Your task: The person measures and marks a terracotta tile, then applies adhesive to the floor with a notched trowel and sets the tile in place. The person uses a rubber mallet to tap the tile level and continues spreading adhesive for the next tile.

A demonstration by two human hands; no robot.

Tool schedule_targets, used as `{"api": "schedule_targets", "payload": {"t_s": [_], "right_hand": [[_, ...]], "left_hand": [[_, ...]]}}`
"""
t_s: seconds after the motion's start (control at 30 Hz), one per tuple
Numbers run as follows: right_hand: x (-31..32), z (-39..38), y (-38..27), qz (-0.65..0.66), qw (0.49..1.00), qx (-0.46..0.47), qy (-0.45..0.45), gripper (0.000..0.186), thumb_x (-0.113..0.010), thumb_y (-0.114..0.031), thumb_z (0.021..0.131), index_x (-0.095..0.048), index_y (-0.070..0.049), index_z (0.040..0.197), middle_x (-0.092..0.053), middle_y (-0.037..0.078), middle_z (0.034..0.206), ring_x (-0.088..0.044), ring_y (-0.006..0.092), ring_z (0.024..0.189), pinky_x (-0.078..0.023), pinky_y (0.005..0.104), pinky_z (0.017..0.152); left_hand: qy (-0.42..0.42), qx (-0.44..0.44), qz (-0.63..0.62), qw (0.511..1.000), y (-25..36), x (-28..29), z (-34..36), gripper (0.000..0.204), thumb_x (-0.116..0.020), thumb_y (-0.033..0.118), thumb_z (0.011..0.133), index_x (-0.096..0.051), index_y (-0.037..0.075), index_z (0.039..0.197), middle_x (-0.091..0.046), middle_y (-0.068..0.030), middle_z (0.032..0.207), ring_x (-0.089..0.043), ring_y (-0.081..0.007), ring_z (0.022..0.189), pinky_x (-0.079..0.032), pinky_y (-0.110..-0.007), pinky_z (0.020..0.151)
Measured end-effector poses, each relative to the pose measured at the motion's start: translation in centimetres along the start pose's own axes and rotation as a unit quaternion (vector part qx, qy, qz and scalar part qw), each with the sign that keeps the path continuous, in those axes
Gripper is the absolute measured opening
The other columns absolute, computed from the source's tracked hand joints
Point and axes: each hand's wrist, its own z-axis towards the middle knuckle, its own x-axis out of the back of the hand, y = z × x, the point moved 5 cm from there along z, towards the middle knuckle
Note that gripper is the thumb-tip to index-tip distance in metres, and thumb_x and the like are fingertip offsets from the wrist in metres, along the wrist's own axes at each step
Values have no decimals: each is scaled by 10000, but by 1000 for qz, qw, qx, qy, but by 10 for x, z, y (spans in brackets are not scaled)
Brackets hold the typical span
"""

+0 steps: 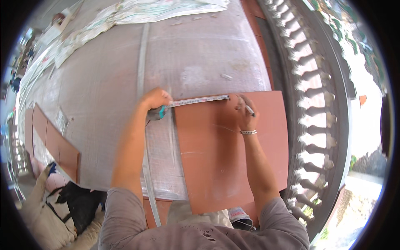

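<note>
My left hand (157, 98) is closed around a grey and teal tape measure (156, 113) beside the left edge of a large reddish-brown tile (212, 162). Out of the case, the tape blade (199, 101) runs rightward along the tile's far edge and ends near my right hand. My right hand (248, 118) is over the tile, its fingers pinched on a slim pen (250, 110). A chain bracelet (248, 132) circles that wrist. The tile lies in front of me, its near edge by my legs.
Plastic sheeting (100, 83) covers the floor, crossed by a long pale strip (143, 58). A baluster railing (314, 121) curves along the right. At lower left a co-worker's gloved hand (51, 167) is near other reddish tiles (58, 143). Crumpled white sheeting (137, 14) lies far off.
</note>
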Motion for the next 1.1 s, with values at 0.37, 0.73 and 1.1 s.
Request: {"api": "schedule_targets", "payload": {"t_s": [0.37, 0.73, 1.1], "right_hand": [[-13, -1, -15, -90, 995, 38, 4, 86, -707, -141, 860, -668, -67, 878, -675, 65, 676, -648, 164, 564, -509, 298, 538], [-13, 0, -9, -65, 996, 67, -12, 86, -723, -106, 824, -680, -68, 889, -686, 102, 737, -673, 233, 620, -523, 321, 575], [-14, -1, -2, -79, 995, 43, -33, 92, -690, -107, 813, -691, -121, 904, -696, 63, 829, -672, 280, 703, -532, 357, 595]], "left_hand": [[4, 53, -31, 998, 6, -2, -4, 192, -703, 103, 834, -720, -35, 967, -712, -89, 776, -649, -133, 684, -501, -279, 669], [-12, 51, -57, 997, -4, -3, 2, 216, -679, 85, 848, -696, -61, 1006, -710, -91, 836, -665, -157, 715, -526, -296, 669], [-13, 77, -88, 993, -1, -4, 0, 184, -685, 93, 854, -703, -45, 975, -699, -74, 831, -637, -136, 712, -511, -270, 677]]}}
